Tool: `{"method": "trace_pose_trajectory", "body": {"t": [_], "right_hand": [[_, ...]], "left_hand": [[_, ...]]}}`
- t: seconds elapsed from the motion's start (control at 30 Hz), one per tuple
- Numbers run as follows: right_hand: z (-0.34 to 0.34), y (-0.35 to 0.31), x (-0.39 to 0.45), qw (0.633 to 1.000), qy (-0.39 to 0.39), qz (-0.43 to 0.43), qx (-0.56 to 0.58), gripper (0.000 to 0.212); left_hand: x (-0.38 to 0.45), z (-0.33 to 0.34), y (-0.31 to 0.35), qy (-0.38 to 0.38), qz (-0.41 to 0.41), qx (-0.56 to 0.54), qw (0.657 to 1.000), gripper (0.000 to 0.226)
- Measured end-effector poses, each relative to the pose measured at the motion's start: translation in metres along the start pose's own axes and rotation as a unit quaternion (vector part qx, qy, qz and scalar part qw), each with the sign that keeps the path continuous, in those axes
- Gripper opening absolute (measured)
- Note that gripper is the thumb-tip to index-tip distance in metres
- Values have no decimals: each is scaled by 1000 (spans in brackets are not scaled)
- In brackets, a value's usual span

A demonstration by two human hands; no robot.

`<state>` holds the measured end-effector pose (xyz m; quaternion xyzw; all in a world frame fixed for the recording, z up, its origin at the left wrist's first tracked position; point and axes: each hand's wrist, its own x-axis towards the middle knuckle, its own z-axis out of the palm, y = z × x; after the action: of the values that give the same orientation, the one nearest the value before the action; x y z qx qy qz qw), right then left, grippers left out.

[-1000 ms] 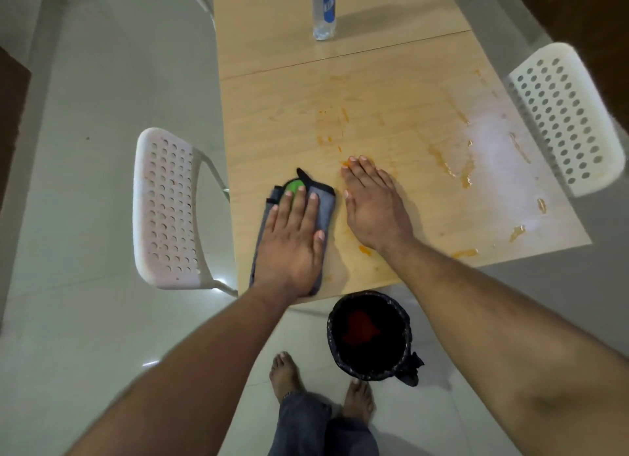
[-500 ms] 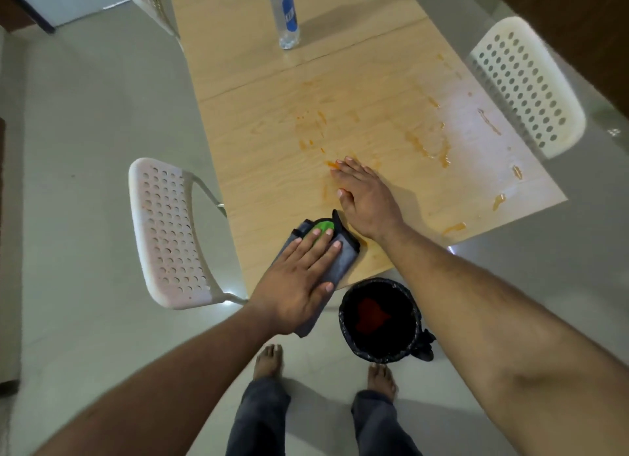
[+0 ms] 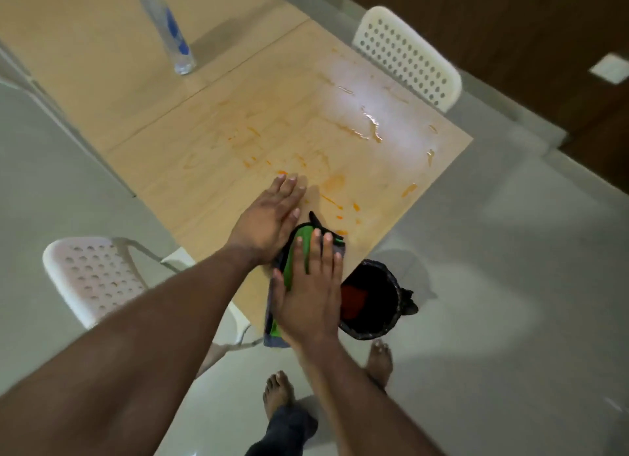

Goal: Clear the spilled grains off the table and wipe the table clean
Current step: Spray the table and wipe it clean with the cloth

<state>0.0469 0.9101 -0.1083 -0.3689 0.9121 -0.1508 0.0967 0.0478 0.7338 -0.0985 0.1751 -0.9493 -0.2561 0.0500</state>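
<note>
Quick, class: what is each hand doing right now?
Left hand: open, flat on the table.
Right hand: open, pressing the cloth.

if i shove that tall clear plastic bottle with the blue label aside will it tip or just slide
The tall clear plastic bottle with the blue label stands upright, narrow for its height, so a push near the top would probably tip it. Pushed low, it may slide on the smooth light wooden table. It looks round, so once down it would likely roll.
</note>
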Motion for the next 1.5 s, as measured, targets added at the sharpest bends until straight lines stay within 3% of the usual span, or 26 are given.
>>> {"method": "trace_pose_trajectory", "body": {"t": [0.13,0.23,0.5,0.77,1.13,1.33,1.5], "right_hand": [[6,-13,-2,994,31,107,-19,66],[4,-1,1,975,63,212,-2,64],[-11,44,91,943,89,319,15,68],[6,-12,20,953,75,294,27,70],[-22,96,149,939,117,322,41,67],[-15,60,101,944,99,316,16,69],[-10,45,80,944,96,315,25,68]], "left_hand": [[36,9,5,-2,14,-21,1000,59],[44,22,7,3,6,43,999,62],[47,34,7,7,2,132,991,63],[44,29,8,-11,-6,141,990,64],[49,38,5,-1,-9,141,990,66],[53,30,11,-14,-26,119,992,69],[128,42,52,9,-52,82,995,68]]}}
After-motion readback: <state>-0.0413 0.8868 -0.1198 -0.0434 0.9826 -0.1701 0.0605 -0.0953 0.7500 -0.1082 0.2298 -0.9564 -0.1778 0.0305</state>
